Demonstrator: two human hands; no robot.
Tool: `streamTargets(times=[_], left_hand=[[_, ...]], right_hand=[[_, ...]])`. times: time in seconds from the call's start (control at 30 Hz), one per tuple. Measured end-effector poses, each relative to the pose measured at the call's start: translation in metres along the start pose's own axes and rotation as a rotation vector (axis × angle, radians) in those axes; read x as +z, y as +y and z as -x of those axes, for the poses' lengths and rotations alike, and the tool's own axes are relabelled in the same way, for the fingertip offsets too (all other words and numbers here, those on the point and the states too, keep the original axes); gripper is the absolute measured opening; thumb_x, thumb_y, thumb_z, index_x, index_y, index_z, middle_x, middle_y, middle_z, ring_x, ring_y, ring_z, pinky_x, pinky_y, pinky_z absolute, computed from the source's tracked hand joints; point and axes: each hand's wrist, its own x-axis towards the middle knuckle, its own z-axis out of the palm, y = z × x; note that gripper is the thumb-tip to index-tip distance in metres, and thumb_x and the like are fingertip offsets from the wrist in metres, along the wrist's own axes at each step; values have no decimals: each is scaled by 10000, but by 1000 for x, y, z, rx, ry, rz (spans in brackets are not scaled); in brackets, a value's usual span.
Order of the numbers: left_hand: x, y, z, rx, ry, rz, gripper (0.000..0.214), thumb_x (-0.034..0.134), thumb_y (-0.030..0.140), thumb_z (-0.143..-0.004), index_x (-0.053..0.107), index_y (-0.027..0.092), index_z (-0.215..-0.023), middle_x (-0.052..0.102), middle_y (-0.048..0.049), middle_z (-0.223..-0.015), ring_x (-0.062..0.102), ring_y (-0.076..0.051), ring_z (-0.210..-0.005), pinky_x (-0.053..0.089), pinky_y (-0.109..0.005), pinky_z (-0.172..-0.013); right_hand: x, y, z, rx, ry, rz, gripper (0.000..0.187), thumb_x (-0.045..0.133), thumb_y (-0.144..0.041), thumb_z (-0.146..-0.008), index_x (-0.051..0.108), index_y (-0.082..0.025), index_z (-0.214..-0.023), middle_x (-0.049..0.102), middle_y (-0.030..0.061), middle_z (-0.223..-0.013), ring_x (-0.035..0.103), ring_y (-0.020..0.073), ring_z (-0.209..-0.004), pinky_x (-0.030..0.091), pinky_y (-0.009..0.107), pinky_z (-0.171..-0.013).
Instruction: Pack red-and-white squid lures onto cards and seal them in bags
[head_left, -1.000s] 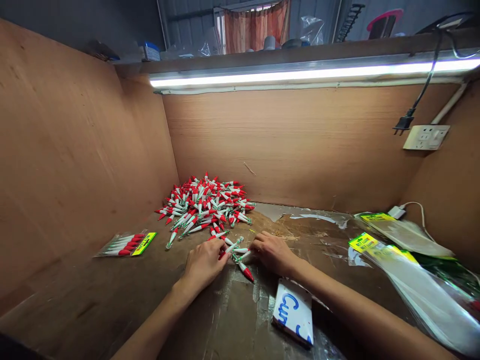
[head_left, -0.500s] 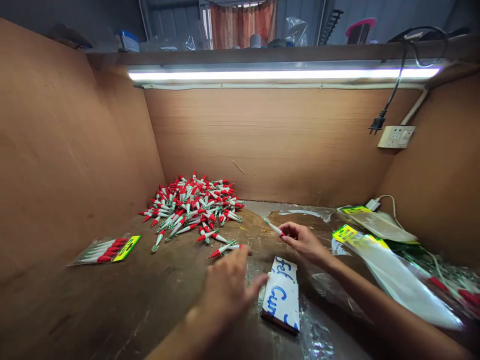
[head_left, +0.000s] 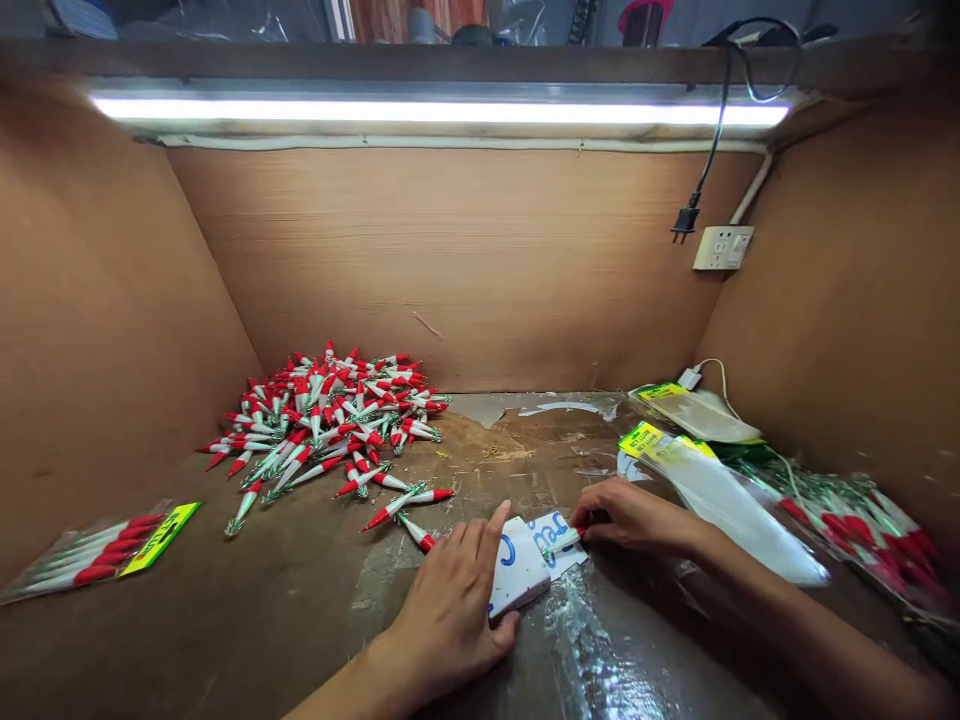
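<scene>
My left hand (head_left: 455, 598) grips a white block with blue writing (head_left: 517, 570) and tilts it up off the taped tabletop. My right hand (head_left: 634, 518) is closed on a red-and-white lure (head_left: 564, 540), which it holds against the block's far end. A big pile of red-and-white lures with green ends (head_left: 330, 410) lies at the back left. Three loose lures (head_left: 401, 505) lie just ahead of my left hand.
A filled packet of lures with a yellow label (head_left: 90, 555) lies at the left. Empty clear bags with yellow headers (head_left: 712, 480) and more filled packets (head_left: 862, 525) lie at the right. Plywood walls enclose the bench; a wall socket (head_left: 721, 247) is mounted at the right.
My left hand has taken hold of the white block and tipped it up. My right hand brought its lure down from mid-air to the block's end. The view swung right and down.
</scene>
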Motion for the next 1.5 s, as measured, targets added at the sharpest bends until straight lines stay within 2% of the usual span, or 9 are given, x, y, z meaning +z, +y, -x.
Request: streamTargets(times=[0.43,0.63,0.87,1.0,1.13,1.23,1.3,1.37,1.5], left_hand=[[-11,-21,2,-9,124,101,937,676,245,-720,193,312,-1520,544,-98,-1299,524,-323,-1162,441,-483,-1003],[-17,-20,0,-14,139,105,898,672,241,-723,242,315,-1508,552,-96,-1303,544,-319,-1148,453,-472,-992],[-25,-16,-1,41,178,140,891,666,227,-726,238,293,-1505,529,-99,-1331,521,-318,-1176,444,-472,-1008],[-28,-11,0,90,192,174,921,663,168,-679,247,289,-1492,520,-89,-1333,506,-307,-1176,431,-464,-1022],[-31,-12,2,104,178,186,905,667,180,-672,268,271,-1479,502,-90,-1351,485,-305,-1183,408,-465,-1039],[-33,-12,4,144,73,198,867,699,281,-677,318,271,-1455,522,-97,-1319,501,-318,-1150,444,-459,-981],[-32,-9,7,221,-24,191,872,717,359,-668,333,278,-1447,540,-96,-1291,517,-323,-1133,459,-447,-949],[-29,-6,9,296,-91,184,889,734,413,-652,340,297,-1441,554,-84,-1276,535,-321,-1124,462,-432,-941],[-19,-4,12,356,-116,176,784,713,478,-715,382,303,-1403,593,-76,-1247,579,-305,-1076,473,-413,-925]], right_hand=[[-9,-17,2,-69,83,-27,269,500,-306,-977,714,-274,-1137,718,47,-977,626,200,-896,463,310,-817],[-11,-19,3,36,159,-76,256,579,-425,-938,764,-249,-954,725,26,-852,633,164,-734,448,256,-656],[15,-44,-3,-104,345,41,227,594,-412,-936,751,-247,-941,704,45,-832,616,182,-776,438,287,-695],[30,-67,-5,-234,247,131,222,525,-334,-977,741,-282,-974,710,58,-868,599,211,-824,437,326,-729],[2,-69,-5,-242,120,92,242,505,-328,-980,739,-314,-1042,704,61,-863,611,208,-803,456,326,-710],[-29,-69,-30,-139,268,48,255,524,-384,-961,745,-286,-1042,694,70,-834,612,196,-737,465,307,-646],[-35,-81,-64,-150,303,65,246,555,-392,-937,745,-270,-1034,704,65,-863,614,191,-745,474,306,-671],[-21,-102,-106,-261,259,101,217,586,-345,-915,733,-266,-1053,718,46,-906,624,183,-779,475,303,-719],[42,-154,-186,-589,93,471,240,692,-301,-826,715,-215,-1049,709,52,-956,605,205,-896,458,282,-747]])
